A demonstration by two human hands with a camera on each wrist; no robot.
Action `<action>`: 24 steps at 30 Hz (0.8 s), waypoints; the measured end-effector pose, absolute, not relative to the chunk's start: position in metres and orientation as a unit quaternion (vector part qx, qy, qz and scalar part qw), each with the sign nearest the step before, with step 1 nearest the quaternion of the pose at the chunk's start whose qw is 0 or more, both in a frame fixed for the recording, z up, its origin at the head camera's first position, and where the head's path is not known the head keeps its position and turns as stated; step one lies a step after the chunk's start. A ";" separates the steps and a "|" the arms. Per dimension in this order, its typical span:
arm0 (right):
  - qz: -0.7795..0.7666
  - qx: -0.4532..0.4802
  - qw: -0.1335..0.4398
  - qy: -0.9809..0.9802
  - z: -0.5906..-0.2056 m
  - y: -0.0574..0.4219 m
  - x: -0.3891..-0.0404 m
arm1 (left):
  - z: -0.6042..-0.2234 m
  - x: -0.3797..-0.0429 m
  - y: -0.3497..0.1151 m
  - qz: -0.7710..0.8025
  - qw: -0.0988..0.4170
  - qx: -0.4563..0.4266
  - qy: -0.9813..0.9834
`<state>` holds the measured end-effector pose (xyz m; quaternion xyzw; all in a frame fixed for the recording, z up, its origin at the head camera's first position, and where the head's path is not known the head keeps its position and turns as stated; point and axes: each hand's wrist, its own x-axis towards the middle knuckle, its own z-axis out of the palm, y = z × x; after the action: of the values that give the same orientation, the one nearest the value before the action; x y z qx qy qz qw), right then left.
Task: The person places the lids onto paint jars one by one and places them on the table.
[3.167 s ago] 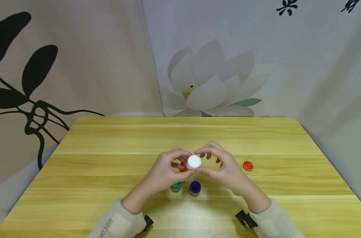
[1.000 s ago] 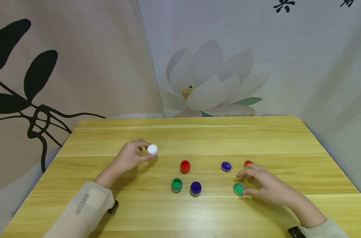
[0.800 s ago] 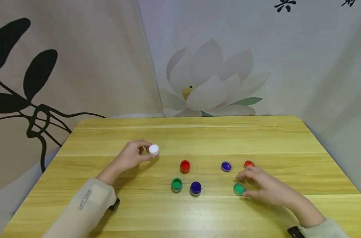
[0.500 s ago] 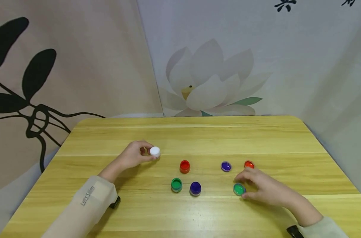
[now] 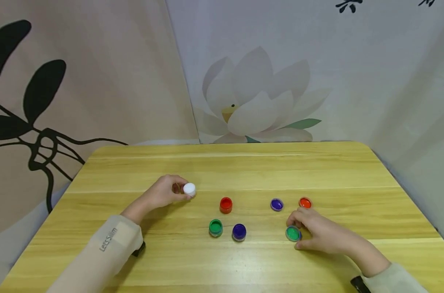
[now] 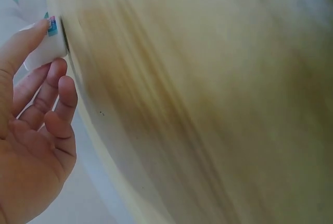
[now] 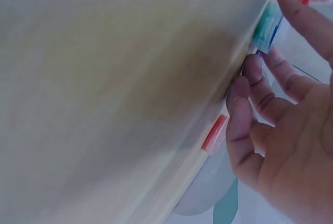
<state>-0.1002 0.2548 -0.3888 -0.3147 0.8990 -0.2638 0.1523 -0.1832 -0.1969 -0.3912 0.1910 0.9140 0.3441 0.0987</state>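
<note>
In the head view my left hand [image 5: 167,191] pinches a small white-topped jar [image 5: 189,189] at the left. The left wrist view shows a coloured label on that white jar [image 6: 47,47], beneath my thumb. My right hand [image 5: 322,234] reaches around a small green jar [image 5: 293,233], its thumb on the near side and fingers on the far side. A small space seems to separate the fingertips from it. In the right wrist view this green jar [image 7: 266,28] shows between thumb and fingers. Beyond my right fingers lie a purple round piece [image 5: 277,204] and a red one [image 5: 305,202].
Between my hands stand a red jar [image 5: 226,205], a second green jar [image 5: 216,228] and a purple jar [image 5: 239,232]. All rest on the wooden table [image 5: 244,171], whose far edge meets a printed curtain [image 5: 262,89].
Earlier both hands were at the white jar over the middle; the left hand has since carried it left and lowered it. The right hand moved right, and its fingers and thumb now straddle the green jar.
</note>
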 end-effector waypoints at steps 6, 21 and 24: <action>-0.259 -0.318 0.149 0.900 -0.387 0.252 -0.099 | -0.392 -0.186 -0.198 0.337 0.099 0.190 0.917; -0.260 -0.317 0.149 0.900 -0.383 0.251 -0.100 | -0.387 -0.173 -0.214 0.348 0.106 0.165 0.917; -0.262 -0.315 0.152 0.899 -0.382 0.251 -0.101 | -0.383 -0.166 -0.219 0.345 0.096 0.169 0.918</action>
<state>-0.1006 0.2509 -0.3815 -0.3152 0.8995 -0.2617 0.1518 -0.1663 -0.2186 -0.3827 0.1694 0.9182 0.3451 0.0957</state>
